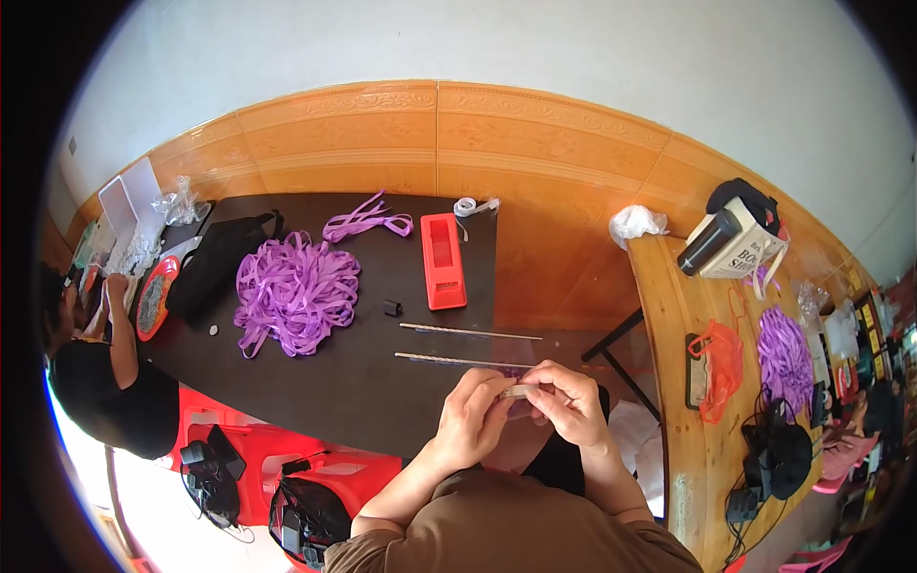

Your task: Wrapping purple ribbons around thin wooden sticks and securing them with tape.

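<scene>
1. A small pale piece [517, 391] sits between the fingertips of both hands, just over the near edge of the black table [344, 372]. It is too small to tell what it is; it may be a bit of tape or ribbon end.
2. The left hand [475, 413] is curled, its thumb and fingers pinching the piece from the left.
3. The right hand [571, 401] is curled too, pinching the same piece from the right, so the two hands meet in front of the chest, a hold that suits fine work.
4. Two thin sticks lie on the table just beyond the hands: the near stick [458, 361] almost touches the knuckles, and the far stick [468, 331] lies parallel behind it, both within easy reach.
5. One red tape dispenser [442, 260] stands further back, with a small black clip [391, 307] beside it and a white tape roll [465, 205] behind.
6. One large heap of purple ribbon [294, 291] lies to the left, with a smaller ribbon bundle [363, 221] behind it.
7. A second ribbon heap [785, 355] rests on the wooden table [669, 315] to the right.
8. Another person [105, 372] sits at the left end of the black table.
</scene>
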{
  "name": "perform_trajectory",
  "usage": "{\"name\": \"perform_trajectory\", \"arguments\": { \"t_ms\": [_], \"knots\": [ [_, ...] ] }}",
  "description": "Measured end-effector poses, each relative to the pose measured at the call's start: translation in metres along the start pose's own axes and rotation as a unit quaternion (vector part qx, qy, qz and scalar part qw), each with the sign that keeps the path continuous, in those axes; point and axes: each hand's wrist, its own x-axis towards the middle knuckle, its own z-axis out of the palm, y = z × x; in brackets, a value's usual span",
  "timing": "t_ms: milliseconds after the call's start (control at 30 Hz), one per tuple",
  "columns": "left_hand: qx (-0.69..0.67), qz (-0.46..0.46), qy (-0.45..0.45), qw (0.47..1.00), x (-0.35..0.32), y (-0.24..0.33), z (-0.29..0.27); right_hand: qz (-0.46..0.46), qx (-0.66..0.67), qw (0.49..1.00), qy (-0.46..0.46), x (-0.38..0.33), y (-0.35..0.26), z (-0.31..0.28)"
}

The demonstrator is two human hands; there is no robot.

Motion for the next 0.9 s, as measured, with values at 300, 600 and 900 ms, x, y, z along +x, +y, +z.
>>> {"name": "perform_trajectory", "arguments": {
  "t_ms": [300,600,900],
  "knots": [
    [-0.116,-0.078,-0.006,0.990,-0.003,-0.012,-0.006,0.027,0.090,0.995,-0.023,-0.002,0.005,0.007],
    [-0.062,-0.051,-0.019,0.997,-0.007,-0.010,-0.004,0.074,0.031,0.996,-0.047,0.000,0.001,0.003],
    [-0.099,-0.086,0.006,0.991,-0.004,-0.011,-0.006,0.070,0.112,0.991,-0.026,0.000,0.001,0.005]
  ]
}}
